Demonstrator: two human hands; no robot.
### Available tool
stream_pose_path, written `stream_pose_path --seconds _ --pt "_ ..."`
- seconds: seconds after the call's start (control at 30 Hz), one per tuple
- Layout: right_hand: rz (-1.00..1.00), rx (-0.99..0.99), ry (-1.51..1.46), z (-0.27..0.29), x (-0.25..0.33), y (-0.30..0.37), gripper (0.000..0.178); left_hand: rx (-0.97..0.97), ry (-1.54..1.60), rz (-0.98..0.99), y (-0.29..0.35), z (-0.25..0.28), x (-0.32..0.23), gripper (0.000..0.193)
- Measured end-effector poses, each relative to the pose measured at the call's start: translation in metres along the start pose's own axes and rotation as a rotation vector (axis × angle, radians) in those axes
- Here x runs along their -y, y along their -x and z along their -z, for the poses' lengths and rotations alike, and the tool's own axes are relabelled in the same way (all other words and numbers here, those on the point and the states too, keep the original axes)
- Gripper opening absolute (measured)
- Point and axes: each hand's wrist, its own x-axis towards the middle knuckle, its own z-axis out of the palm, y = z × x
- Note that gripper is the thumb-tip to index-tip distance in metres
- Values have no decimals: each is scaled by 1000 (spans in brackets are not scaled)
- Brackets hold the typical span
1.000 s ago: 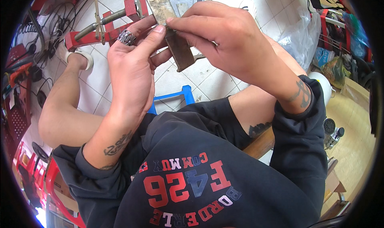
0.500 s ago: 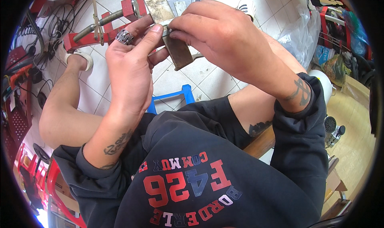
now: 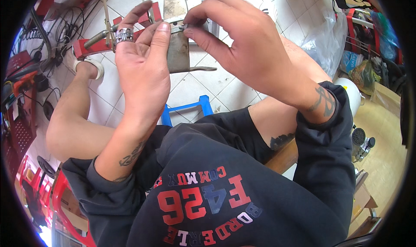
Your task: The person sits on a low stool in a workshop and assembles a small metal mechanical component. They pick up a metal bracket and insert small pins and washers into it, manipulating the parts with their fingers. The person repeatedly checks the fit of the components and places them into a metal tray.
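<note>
A worn metal part lies between my hands near the top of the view. Its flat grey-brown plate (image 3: pixel 179 54) hangs downward, with a thin metal arm (image 3: pixel 203 68) sticking out to the right at its lower edge. My left hand (image 3: pixel 145 58) grips the part's upper end from the left, thumb pressed on it, index finger raised. At the same end, my right hand (image 3: pixel 236 39) pinches close to a small bright metal fitting (image 3: pixel 177 29). Whatever sits between the right fingertips is too small to make out.
A red steel frame (image 3: pixel 93 47) with a threaded rod and spring stands at the upper left. Below the hands is a blue plastic frame (image 3: pixel 186 103). Black cables (image 3: pixel 71 19) lie at the far left; clear plastic bags (image 3: pixel 323 43) are at the right.
The metal part has turned, so its plate hangs more upright and its thin arm shows more. My left index finger has lifted off. The right hand stays at the fitting.
</note>
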Motion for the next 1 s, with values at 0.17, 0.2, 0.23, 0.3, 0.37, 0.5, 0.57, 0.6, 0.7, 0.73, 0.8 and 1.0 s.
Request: stream_pose_path --seconds 0.17,0.2,0.23,0.3,0.37,0.5,0.57,0.6,0.7,0.73,0.8,1.0 --pt "-128 -23 -254 -3 4 -1 14 93 -114 11 1 6 -4 33" --pt "-118 -62 -277 -3 3 -1 13 113 -57 39 2 5 -7 34" --pt "-121 -72 -281 -3 3 -2 13 127 -1 65 2 4 -11 34" --pt "-128 -93 -288 2 3 -4 13 165 64 52 4 2 -13 36" --pt "-148 -99 -340 4 4 -6 12 212 84 -28 7 -2 -11 37" --pt "-191 -95 -387 1 6 -3 12 217 76 -70 5 -2 -6 41" --pt "-201 -106 -399 0 5 -3 12 267 63 -37 4 3 -9 45" --pt "-206 -111 -405 -1 5 -3 13 259 61 -21 4 3 -11 46" --pt "-207 -114 -404 -2 5 -4 12 216 74 -11 5 0 -12 46" --pt "-198 -60 -380 0 6 -4 14 189 87 -30 6 -3 -11 45" --pt "-179 48 -330 6 6 -3 17 167 89 -55 5 -3 -8 45" --pt "-225 62 -348 3 7 -2 18 175 -34 -138 4 -1 -4 43"
